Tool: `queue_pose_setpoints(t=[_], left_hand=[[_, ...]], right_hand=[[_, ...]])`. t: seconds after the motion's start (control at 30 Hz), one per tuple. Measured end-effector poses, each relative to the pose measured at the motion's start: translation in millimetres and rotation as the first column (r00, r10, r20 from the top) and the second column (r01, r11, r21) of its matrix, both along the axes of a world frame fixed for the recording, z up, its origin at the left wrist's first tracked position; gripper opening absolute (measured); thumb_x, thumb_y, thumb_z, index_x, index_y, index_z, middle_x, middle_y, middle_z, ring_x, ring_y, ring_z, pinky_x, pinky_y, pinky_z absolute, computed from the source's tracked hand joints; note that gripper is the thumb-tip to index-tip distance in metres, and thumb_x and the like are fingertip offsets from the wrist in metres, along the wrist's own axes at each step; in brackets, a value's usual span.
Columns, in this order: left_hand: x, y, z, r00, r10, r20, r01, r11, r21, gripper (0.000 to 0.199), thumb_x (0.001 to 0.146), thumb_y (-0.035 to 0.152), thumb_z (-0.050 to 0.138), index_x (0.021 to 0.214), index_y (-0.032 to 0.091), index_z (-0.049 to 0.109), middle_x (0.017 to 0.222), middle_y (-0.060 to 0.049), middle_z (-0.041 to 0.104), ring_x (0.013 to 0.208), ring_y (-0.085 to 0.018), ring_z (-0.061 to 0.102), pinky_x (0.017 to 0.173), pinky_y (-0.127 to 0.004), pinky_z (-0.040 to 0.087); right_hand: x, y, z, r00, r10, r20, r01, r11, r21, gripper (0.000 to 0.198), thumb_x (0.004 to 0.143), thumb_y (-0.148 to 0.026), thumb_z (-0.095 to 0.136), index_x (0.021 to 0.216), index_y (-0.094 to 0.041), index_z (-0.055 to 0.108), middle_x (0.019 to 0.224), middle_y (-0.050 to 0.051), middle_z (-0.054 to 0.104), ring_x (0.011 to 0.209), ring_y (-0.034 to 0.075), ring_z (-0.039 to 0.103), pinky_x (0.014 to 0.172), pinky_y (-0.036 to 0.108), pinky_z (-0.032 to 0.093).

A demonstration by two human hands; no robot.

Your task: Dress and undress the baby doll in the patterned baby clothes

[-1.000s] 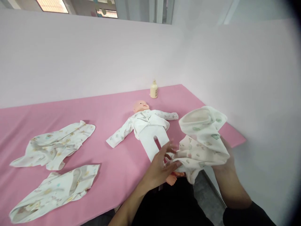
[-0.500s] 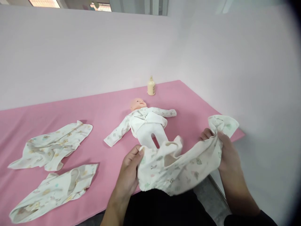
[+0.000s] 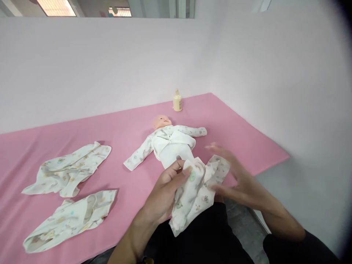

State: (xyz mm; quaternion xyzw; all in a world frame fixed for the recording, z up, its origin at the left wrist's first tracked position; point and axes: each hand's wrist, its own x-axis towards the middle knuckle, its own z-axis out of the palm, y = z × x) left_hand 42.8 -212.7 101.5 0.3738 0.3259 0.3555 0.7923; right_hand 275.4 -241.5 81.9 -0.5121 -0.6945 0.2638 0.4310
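My left hand (image 3: pixel 166 192) pinches a bunch of white patterned baby pants (image 3: pixel 196 190), which hang folded in front of the doll's legs. To the right of the cloth, my right hand (image 3: pixel 238 176) is open, fingers spread and a little blurred, its thumb close to the pants' edge; whether it touches cannot be told. Behind them the baby doll (image 3: pixel 162 121) lies on its back, arms spread, in a white printed top (image 3: pixel 176 139) and white lower clothing. The pants and my left hand cover its lower legs.
A pink sheet (image 3: pixel 132 128) covers the table, which meets walls at the back and right. A cream pump bottle (image 3: pixel 177 102) stands beyond the doll's head. Two printed baby garments lie at left: one farther back (image 3: pixel 68 168), one nearer the front edge (image 3: pixel 71 220).
The pants were stretched between both hands; now they hang gathered in my left hand. My right hand has let go of the far end and moved left with its fingers apart.
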Motion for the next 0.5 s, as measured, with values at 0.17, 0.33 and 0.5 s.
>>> queue_pose_setpoints(t=[0.17, 0.33, 0.5], left_hand=[[6.8, -7.3, 5.9, 0.989, 0.071, -0.129, -0.043, 0.976, 0.211, 0.033, 0.088, 0.037, 0.068, 0.117, 0.023, 0.057, 0.118, -0.006, 0.064, 0.099, -0.017, 0.064, 0.081, -0.027, 0.053], [-8.0, -16.5, -16.6, 0.870, 0.405, -0.282, -0.247, 0.852, 0.462, 0.063, 0.083, 0.037, 0.074, 0.137, 0.036, 0.042, 0.141, -0.004, 0.050, 0.124, -0.020, 0.052, 0.100, -0.031, 0.047], [-15.3, -17.5, -53.7, 0.889, 0.074, -0.451, 0.120, 0.915, 0.386, 0.053, 0.090, 0.043, 0.066, 0.139, 0.032, 0.048, 0.125, -0.006, 0.058, 0.116, -0.020, 0.053, 0.106, -0.037, 0.040]], right_hand=[[-20.4, 28.2, 17.7, 0.924, 0.376, 0.072, -0.355, 0.911, -0.209, 0.056, 0.076, -0.043, 0.079, 0.129, -0.032, 0.063, 0.102, 0.002, 0.072, 0.084, 0.021, 0.068, 0.066, 0.029, 0.054], [-35.4, 46.2, 20.9, 0.978, 0.190, -0.088, -0.205, 0.950, -0.234, 0.025, 0.090, -0.045, 0.065, 0.087, -0.021, 0.066, 0.074, 0.000, 0.060, 0.063, 0.012, 0.055, 0.050, 0.023, 0.040], [-33.9, 28.4, 32.9, 0.913, -0.027, -0.407, -0.029, 0.991, -0.130, 0.021, 0.092, -0.046, 0.063, 0.098, -0.025, 0.066, 0.076, 0.000, 0.060, 0.061, 0.014, 0.056, 0.050, 0.025, 0.045]])
